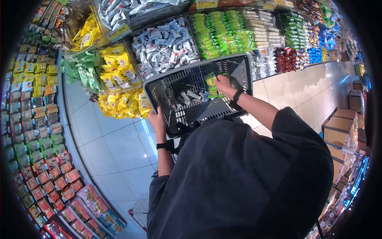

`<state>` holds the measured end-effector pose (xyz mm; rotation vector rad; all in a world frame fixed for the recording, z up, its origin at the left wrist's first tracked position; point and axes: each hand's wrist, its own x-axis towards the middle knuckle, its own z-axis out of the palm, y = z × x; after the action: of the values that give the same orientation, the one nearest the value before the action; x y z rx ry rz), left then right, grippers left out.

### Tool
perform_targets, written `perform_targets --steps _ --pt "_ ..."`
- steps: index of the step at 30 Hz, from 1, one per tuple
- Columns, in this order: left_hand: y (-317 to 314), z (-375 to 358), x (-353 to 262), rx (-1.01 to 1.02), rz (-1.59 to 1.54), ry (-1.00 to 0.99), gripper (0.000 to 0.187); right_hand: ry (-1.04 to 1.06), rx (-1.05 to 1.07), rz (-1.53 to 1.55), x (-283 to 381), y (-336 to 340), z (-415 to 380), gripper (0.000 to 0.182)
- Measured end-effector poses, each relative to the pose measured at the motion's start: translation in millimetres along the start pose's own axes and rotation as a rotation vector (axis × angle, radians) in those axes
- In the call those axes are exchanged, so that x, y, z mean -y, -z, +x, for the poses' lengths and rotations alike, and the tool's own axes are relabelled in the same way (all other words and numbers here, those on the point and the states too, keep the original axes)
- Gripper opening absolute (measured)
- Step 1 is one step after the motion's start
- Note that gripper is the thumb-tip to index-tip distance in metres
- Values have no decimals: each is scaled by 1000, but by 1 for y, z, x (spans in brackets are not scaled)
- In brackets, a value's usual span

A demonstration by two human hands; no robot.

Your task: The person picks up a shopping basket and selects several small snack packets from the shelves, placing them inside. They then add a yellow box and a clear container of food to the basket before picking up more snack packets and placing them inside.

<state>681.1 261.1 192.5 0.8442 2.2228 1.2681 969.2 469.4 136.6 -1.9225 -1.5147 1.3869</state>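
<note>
A dark grey shopping basket (250, 73) with slotted sides is in front of my body, tilted toward me. My left hand (157, 122) is closed on its left rim, thumb pointing up along the edge. Inside the basket, my right hand (225, 86) grips a green snack packet (211, 84) near the right side. Several small silver-white wrapped packets (191, 95) lie on the basket floor, left of the green one. My right fingertips are partly hidden by the hand itself.
Beyond the basket, display bins hold silver packets (163, 44), green packets (221, 32) and yellow packets (119, 65). Racks of packaged snacks (43, 147) line the left. Cardboard boxes (338, 127) stand at the right, and a shopping cart (139, 211) is at lower left.
</note>
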Motion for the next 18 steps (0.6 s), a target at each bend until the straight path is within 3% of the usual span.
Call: perform_targets --steps 1,2,4,5,8,10,12,13,15,16,18 --pt "0 2 0 -2 3 -2 33 -46 -29 240 1 -9 4 20" --pt "0 1 1 -4 1 -11 34 -49 -28 242 0 -8 7 20" --pt "-2 -1 7 -4 -4 -25 35 -201 85 -300 2 -3 11 27" --pt "-5 0 12 -48 26 -48 39 29 -113 -488 2 -5 -3 40" --pt "-3 5 17 -55 57 -14 40 602 27 -175 16 28 -65 39" --pt "-4 4 14 -16 58 50 37 866 -262 -421 55 69 -123 44" --pt "-4 3 9 -44 -49 -10 36 865 -663 -374 52 87 -133 47" --pt "-4 3 7 -20 -76 33 37 860 -667 -374 41 94 -127 47" --pt "-2 1 0 -11 -63 8 38 416 -738 -281 10 104 -104 49" --pt "-2 2 -4 -10 -55 -18 39 408 -745 -274 -7 112 -90 49" --pt "-2 1 -9 -7 -56 -10 39 96 -304 -93 -35 129 -66 50"
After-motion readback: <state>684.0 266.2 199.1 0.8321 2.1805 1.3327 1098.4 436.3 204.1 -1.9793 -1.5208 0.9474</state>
